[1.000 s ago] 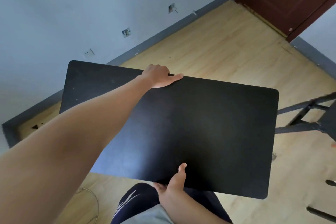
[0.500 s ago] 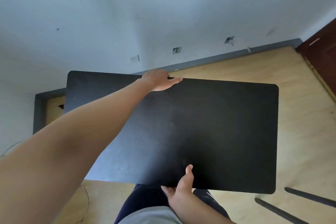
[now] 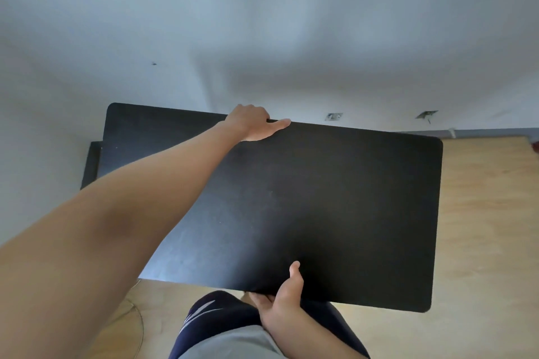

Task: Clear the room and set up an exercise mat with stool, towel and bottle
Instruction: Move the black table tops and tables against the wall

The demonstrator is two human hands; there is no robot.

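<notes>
The left hand (image 3: 253, 122) curls over the far edge of a black board (image 3: 335, 198). The right hand (image 3: 283, 297) grips its near edge, thumb on top. The board hides much of the wooden floor (image 3: 481, 227). Beyond it stands a pale wall (image 3: 262, 23) with two sockets (image 3: 334, 116). A thin cable (image 3: 137, 318) lies lower left.

The light wood-plank floor (image 3: 481, 213) is showing at 3 o'clock and along the lower edge from 5 to 7 o'clock. A black board (image 3: 335, 213), held above it, is hiding its middle portion. A thin pale cable (image 3: 142, 326) is lying directly on the planks at 7 o'clock, curving in a loose arc and running out past the bottom edge. A grey skirting strip (image 3: 490, 133) is bordering the floor at 2 o'clock, where the planks are meeting the pale wall (image 3: 291, 38). A darker stretch of skirting (image 3: 91, 163) is showing at 9 o'clock, just beside the board's left edge.
</notes>
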